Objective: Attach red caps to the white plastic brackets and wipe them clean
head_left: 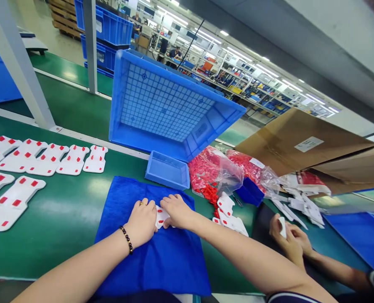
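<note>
A white plate with red pads [160, 216] lies on the blue cloth [177, 261], mostly covered by my hands. My left hand [142, 221], with a dark beaded bracelet at the wrist, grips its left side with curled fingers. On the right side, my right hand [177, 210] holds the same plate, fingers bent over its top. Other white plates with red pads lie in rows at the left, such as a large one [11, 204] and a smaller one [95, 159]. More padded plates [232, 221] sit right of the cloth.
Behind the cloth are a small blue tray [168, 169] and a large tilted blue crate [161, 101]. Bags of red pieces [212, 168] and a cardboard box [303, 143] stand at the right. Another person's hands [289, 240] hold a white piece at the right.
</note>
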Tool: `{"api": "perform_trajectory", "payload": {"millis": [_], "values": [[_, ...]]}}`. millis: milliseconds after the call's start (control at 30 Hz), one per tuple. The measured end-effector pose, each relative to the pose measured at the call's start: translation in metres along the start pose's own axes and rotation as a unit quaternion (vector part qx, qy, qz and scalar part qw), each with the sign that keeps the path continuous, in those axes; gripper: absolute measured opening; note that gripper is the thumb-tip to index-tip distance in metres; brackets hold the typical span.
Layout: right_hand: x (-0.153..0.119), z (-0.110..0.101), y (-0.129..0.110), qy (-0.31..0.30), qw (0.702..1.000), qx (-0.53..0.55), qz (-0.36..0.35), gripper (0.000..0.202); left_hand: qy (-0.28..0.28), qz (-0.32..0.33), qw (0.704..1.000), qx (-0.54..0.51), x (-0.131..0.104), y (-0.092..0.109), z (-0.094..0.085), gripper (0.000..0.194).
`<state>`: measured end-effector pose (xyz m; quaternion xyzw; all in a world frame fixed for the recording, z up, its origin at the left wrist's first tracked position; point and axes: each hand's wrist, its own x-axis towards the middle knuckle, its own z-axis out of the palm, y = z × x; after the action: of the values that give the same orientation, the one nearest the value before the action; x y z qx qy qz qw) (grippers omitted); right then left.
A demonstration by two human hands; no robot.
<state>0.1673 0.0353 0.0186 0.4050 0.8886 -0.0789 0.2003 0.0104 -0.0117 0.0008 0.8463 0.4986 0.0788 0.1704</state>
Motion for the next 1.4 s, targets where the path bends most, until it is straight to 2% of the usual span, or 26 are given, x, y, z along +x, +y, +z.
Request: {"api": "perform_trajectory", "payload": {"millis": [200, 367, 500, 567, 633, 667, 700, 767, 867, 967, 1100, 1267, 1400], "values": [[-0.001, 0.001, 0.001, 0.013, 1.0, 0.011, 0.008, 0.051, 0.005, -0.006, 1.0, 0.009, -0.003, 0.002, 0.003, 0.042], [-0.009, 0.006, 0.001, 0.045, 0.997, 0.055, 0.019, 0.054, 0.033, 0.0, 0.999, -0.003, -0.008, -0.003, 0.003, 0.048], [-0.024, 0.015, -0.004, 0.145, 0.978, 0.144, 0.037, 0.056, 0.036, 0.016, 0.999, -0.017, -0.011, -0.01, 0.005, 0.054], [-0.03, 0.022, 0.002, 0.218, 0.954, 0.196, 0.061, 0.045, 0.033, 0.02, 0.999, -0.02, -0.01, -0.013, 0.008, 0.061], [-0.035, 0.028, 0.019, 0.283, 0.925, 0.219, 0.129, 0.028, 0.031, 0.019, 0.999, -0.019, -0.008, -0.015, 0.011, 0.066], [-0.036, 0.031, 0.032, 0.301, 0.911, 0.212, 0.187, 0.022, 0.029, 0.018, 0.999, -0.018, -0.007, -0.016, 0.012, 0.066], [-0.038, 0.034, 0.046, 0.308, 0.895, 0.197, 0.254, 0.022, 0.028, 0.017, 0.999, -0.018, -0.006, -0.016, 0.012, 0.066], [-0.041, 0.041, 0.076, 0.28, 0.861, 0.147, 0.398, 0.024, 0.027, 0.016, 0.999, -0.018, -0.005, -0.016, 0.011, 0.061], [-0.046, 0.054, 0.113, 0.267, 0.817, 0.115, 0.498, 0.026, 0.031, 0.023, 0.999, -0.023, -0.004, -0.016, 0.006, 0.052], [-0.048, 0.069, 0.131, 0.259, 0.797, 0.104, 0.536, 0.024, 0.046, 0.025, 0.998, -0.043, -0.003, -0.015, 0.001, 0.039], [-0.044, 0.085, 0.142, 0.254, 0.784, 0.096, 0.558, 0.022, 0.068, 0.014, 0.993, -0.098, 0.0, -0.015, -0.002, 0.021], [-0.042, 0.093, 0.15, 0.264, 0.777, 0.098, 0.562, 0.021, 0.095, -0.034, 0.975, -0.197, 0.008, -0.02, -0.004, 0.032], [-0.043, 0.095, 0.149, 0.277, 0.777, 0.107, 0.556, 0.019, 0.102, -0.097, 0.945, -0.295, 0.011, -0.024, -0.005, 0.034]]}}
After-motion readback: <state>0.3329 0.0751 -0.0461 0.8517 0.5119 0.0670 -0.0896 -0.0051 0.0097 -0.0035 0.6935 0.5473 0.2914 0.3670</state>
